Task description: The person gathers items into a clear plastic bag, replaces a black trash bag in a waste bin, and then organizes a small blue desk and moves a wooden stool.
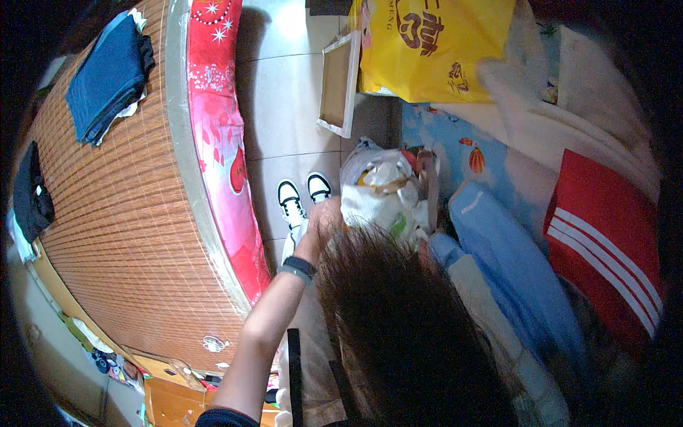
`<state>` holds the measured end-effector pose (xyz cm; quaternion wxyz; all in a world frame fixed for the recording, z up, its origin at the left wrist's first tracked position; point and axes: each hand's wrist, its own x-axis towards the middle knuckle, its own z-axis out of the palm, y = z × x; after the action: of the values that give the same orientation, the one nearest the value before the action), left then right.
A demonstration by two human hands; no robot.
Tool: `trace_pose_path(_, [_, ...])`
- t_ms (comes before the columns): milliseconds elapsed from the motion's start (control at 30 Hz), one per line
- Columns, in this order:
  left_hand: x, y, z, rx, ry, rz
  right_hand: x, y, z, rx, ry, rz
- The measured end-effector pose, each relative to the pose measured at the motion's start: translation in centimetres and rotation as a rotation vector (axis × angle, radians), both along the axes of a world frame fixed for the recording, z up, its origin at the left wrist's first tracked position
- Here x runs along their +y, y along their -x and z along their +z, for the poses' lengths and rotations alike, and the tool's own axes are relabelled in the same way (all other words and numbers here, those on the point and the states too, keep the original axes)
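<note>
My left hand (326, 218) reaches down to the near left side of a white plastic bag (370, 206), with a dark band (297, 267) on the wrist. The hand touches or nearly touches the bag; its fingers are too hidden to show whether they grip it. Crumpled wrappers and other rubbish (390, 174) fill the bag, which stands on the floor. Long dark hair (398, 320) hangs across the lower middle and covers the near part of the bag. My right hand cannot be made out.
To the left is a bed with a brown slatted mat (142, 206), red-pink edging (220, 142) and folded jeans (110, 78). White shoes (290, 203) stand on the tiles. A framed panel (337, 85), yellow bag (434, 57), blue cloth (505, 256) and red striped cloth (597, 235) lie beyond and right.
</note>
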<state>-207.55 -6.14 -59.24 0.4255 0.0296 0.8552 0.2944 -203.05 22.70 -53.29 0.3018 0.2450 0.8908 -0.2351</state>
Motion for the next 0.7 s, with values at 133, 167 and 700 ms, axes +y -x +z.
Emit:
trace_pose_path(133, [-3.6, -5.2, 1.1, 0.046, -0.128, 0.196, -1.1, -1.2, 1.0, -0.021, 0.043, 0.041])
trace_pose_path(167, [-3.9, -4.5, 3.1, -0.006, -0.095, 0.219, -1.1, -1.4, 1.6, -0.017, 0.048, 0.049])
trace_pose_path(700, [-13.5, -14.5, 23.1, -0.023, -0.154, 0.888, -14.7, -2.5, 26.5, 0.626, 0.254, 0.410])
